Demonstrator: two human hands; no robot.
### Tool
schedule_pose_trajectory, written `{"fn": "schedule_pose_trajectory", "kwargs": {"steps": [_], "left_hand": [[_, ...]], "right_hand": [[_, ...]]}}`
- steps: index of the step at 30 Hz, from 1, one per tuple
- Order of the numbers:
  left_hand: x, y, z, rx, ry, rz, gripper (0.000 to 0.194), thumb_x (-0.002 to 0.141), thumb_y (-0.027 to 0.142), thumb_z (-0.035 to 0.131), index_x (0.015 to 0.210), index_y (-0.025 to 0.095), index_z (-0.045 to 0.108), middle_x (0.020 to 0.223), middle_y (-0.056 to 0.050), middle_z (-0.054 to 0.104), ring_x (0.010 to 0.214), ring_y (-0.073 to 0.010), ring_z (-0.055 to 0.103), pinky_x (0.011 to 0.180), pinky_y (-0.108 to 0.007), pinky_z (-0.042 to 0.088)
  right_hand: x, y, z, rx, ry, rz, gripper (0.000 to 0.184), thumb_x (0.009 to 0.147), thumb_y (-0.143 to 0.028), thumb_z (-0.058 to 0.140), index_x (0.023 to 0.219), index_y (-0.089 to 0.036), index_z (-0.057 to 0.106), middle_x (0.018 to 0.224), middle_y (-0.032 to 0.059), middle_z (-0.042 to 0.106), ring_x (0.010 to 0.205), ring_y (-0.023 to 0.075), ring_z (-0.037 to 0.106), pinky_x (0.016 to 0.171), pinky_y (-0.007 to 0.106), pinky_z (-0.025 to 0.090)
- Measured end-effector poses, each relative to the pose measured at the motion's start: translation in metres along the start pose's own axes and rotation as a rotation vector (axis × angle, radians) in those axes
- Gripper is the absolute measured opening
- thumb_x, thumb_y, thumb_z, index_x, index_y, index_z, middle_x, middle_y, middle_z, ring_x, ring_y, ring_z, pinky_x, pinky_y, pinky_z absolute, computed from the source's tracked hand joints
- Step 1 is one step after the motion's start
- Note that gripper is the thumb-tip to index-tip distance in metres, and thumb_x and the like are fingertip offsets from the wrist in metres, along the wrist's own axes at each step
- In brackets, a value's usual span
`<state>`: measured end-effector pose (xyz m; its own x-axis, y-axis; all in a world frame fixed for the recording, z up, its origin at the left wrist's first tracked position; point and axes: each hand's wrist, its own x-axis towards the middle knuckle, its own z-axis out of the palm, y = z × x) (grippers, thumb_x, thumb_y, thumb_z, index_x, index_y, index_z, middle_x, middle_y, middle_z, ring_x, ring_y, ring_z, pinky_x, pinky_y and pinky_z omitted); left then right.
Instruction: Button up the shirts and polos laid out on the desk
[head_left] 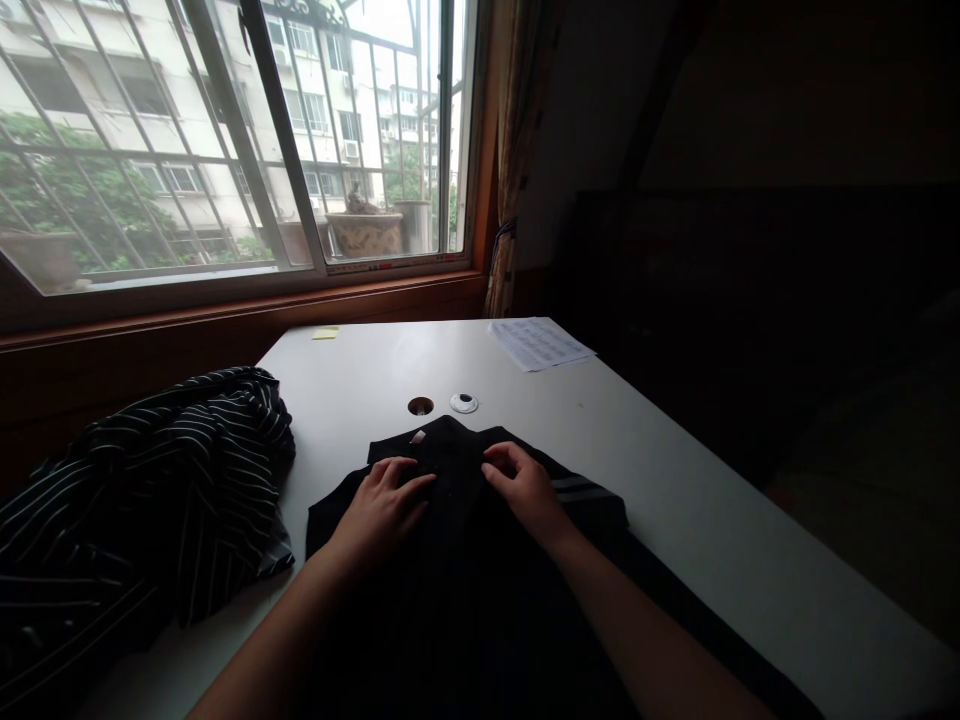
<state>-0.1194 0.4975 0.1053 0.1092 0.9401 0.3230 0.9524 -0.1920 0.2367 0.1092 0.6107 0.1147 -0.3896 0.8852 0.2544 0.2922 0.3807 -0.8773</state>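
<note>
A black garment (450, 590) with a collar is spread over the white table in front of me. Grey stripes run along its right side, and a small white label (418, 437) shows near the collar. My left hand (384, 500) rests on the cloth left of the collar, fingers apart and holding nothing I can see. Across from it, my right hand (525, 490) has thumb and forefinger curled close together at the collar's right side, with dark cloth between the tips. The dark fabric hides most folds and its lower part.
The white table (675, 560) has a cable hole (421, 406) with its round cover (464, 402) alongside. A striped dark cloth (172, 470) is heaped at left. Printed papers (538, 343) and a yellow note (325, 332) lie toward the far edge, below a barred window (225, 140).
</note>
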Motion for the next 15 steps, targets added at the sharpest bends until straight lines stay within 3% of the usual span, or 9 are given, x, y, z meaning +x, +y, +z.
{"fn": "schedule_pose_trajectory", "kwargs": {"steps": [15], "left_hand": [[0.002, -0.023, -0.006, -0.028, -0.034, 0.131, 0.035, 0.092, 0.024, 0.058, 0.126, 0.032, 0.063, 0.141, -0.005, 0.053, 0.129, -0.0270, 0.048, 0.107, -0.048, 0.044]], "right_hand": [[-0.002, 0.003, 0.006, -0.069, -0.085, -0.024, 0.023, 0.087, -0.036, 0.056, 0.101, -0.020, 0.063, 0.088, 0.0027, 0.069, 0.080, 0.0190, 0.064, 0.074, 0.030, 0.048]]}}
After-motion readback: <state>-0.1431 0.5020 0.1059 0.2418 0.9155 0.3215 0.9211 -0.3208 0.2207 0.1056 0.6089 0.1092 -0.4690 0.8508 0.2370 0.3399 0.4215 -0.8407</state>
